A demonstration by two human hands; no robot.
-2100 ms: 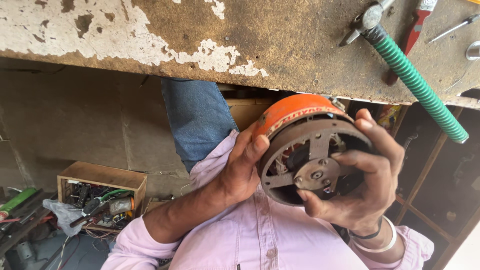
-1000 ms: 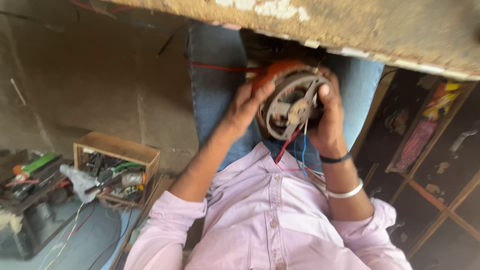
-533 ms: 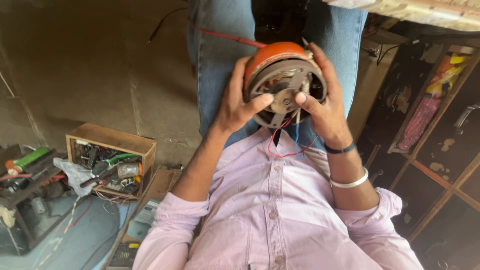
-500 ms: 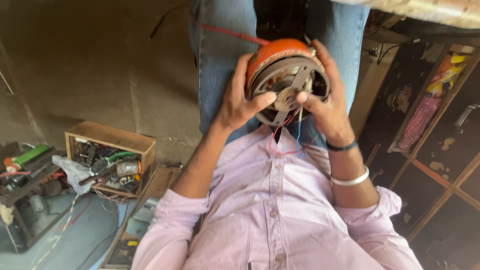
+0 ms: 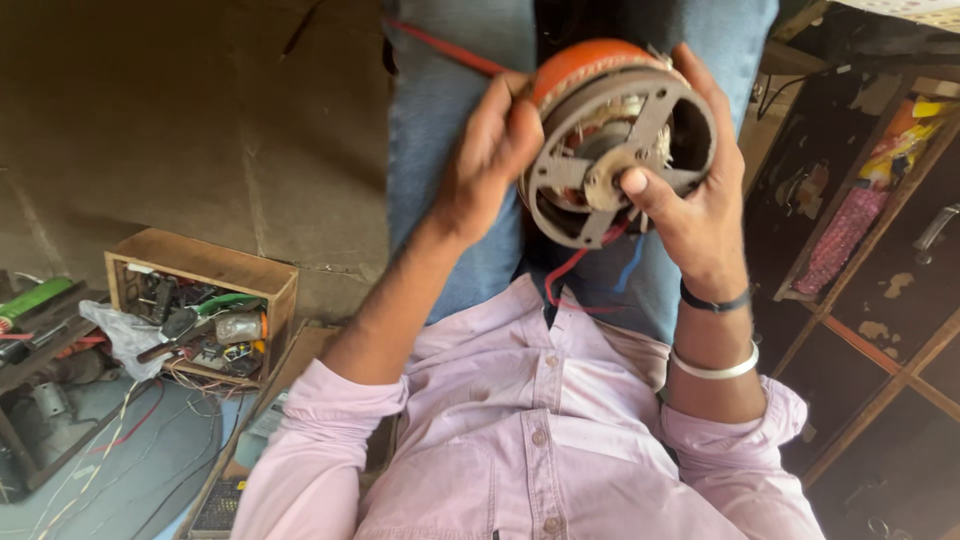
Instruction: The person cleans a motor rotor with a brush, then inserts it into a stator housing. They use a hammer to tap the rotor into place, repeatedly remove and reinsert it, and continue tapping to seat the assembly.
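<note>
I hold a round electric motor (image 5: 572, 72) over my lap, with an orange casing and a grey spoked end frame facing me. Copper windings show behind the spokes. My left hand (image 5: 488, 150) grips the casing's left side. My right hand (image 5: 695, 205) wraps the right rim, its thumb pressed on the centre hub. Red and blue wires (image 5: 570, 275) hang from the motor's underside onto my pink shirt. A black band and a silver bangle sit on my right wrist.
A wooden box (image 5: 210, 272) full of tools and wires stands on the floor to my left. Beside it lie a green-handled tool (image 5: 30, 300) and loose cables. Dark wooden shelving (image 5: 885, 260) stands close on my right.
The motor has come down from beside the flaking bench edge to my lap. Both hands stayed on it, and my right thumb has moved onto the hub.
</note>
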